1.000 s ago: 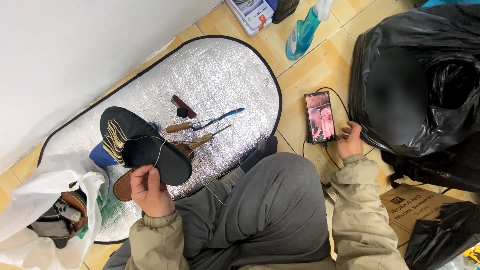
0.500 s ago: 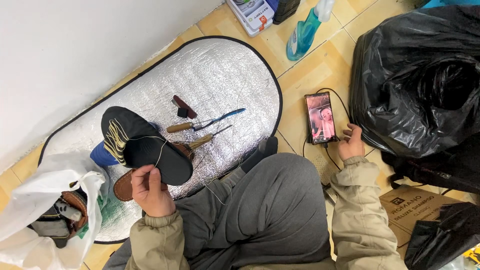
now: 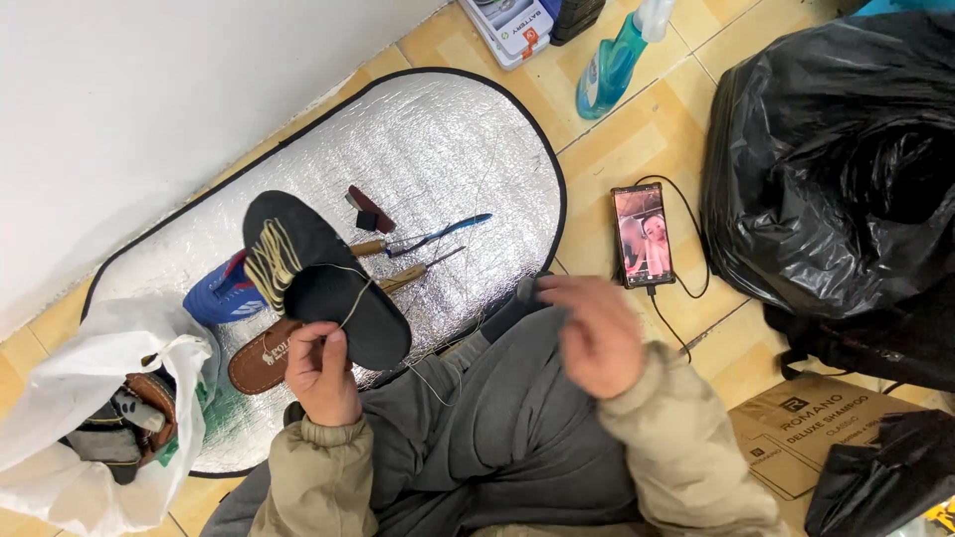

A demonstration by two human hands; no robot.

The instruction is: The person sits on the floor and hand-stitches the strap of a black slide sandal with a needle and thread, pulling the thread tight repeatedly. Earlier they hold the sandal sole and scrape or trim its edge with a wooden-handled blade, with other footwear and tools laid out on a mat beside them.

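Left hand (image 3: 320,373) pinches a thin pale thread (image 3: 353,303), fingers closed on it, beside the black oval shoe sole (image 3: 323,278), whose long axis slants up-left over the crinkly silver mat (image 3: 448,149). Right hand (image 3: 597,333) hovers blurred, seemingly loose and empty.

Silver quilted mat (image 3: 438,139) on tiled floor, by white wall. Phone (image 3: 643,235) right of mat, cable attached. Black bin bag (image 3: 836,169) far right. Blue spray bottle (image 3: 612,60) far. White plastic bag (image 3: 90,418) near left. Cardboard box (image 3: 796,438) near right.
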